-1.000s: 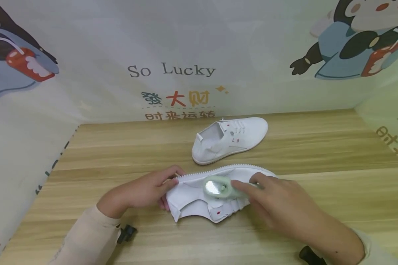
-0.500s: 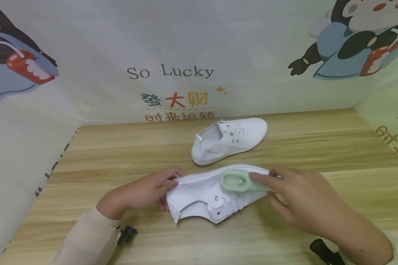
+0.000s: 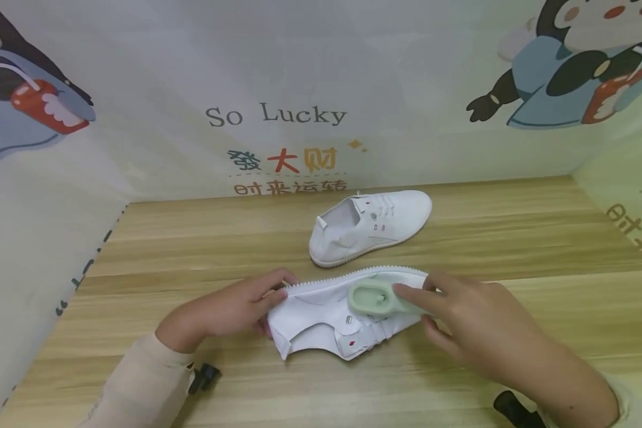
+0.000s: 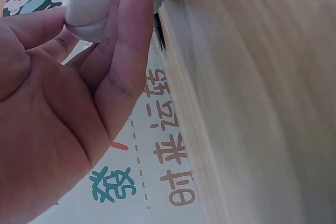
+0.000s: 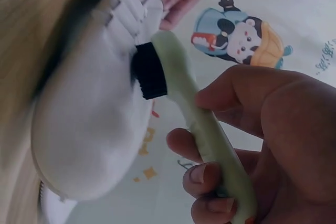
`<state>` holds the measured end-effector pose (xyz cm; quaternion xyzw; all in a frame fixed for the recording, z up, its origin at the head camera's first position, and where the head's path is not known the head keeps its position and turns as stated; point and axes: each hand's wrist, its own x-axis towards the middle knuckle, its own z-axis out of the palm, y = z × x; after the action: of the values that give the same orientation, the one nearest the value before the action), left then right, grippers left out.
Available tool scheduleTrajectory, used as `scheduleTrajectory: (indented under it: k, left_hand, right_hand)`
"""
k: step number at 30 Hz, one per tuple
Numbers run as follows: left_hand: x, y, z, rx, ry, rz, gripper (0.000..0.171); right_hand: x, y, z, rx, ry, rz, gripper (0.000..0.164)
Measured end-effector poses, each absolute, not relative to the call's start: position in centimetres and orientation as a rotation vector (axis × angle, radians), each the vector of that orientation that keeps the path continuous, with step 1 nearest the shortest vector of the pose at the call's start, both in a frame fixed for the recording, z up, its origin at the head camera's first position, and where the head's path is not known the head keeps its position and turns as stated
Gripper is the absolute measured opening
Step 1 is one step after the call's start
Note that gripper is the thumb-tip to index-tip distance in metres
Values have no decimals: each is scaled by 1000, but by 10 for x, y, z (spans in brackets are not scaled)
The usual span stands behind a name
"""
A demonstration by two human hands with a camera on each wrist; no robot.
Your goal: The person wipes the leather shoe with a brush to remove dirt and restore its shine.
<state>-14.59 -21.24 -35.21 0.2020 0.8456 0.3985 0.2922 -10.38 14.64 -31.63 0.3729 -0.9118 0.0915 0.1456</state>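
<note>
A white shoe [image 3: 310, 309] lies on its side, its sole edge facing away and its opening toward me. My left hand [image 3: 241, 306] grips it by the heel; in the left wrist view the fingers [image 4: 134, 35] curl round the heel. My right hand [image 3: 476, 327] holds a pale green brush [image 3: 371, 298] by its handle. In the right wrist view the brush's dark bristles [image 5: 149, 72] touch the side of the shoe's upper [image 5: 94, 114], and the fingers wrap the green handle [image 5: 215, 140].
A second white shoe [image 3: 396, 217] stands upright behind the held one, toe to the right. The wood-grain tabletop [image 3: 192, 238] ends at a printed cloth backdrop [image 3: 406, 89]. Black wrist mounts show beneath both forearms.
The brush and right hand moved right along the shoe's upper, then slightly back left. The left hand and both shoes stay in place.
</note>
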Motion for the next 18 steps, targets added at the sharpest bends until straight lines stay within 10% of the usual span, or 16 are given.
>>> scheduleTrajectory:
  k: [18]
  left_hand:
    - [-146,-212,-353,535,2275,1043,25]
  right_hand:
    - [-108,117,-340,1173,-2555,269,52]
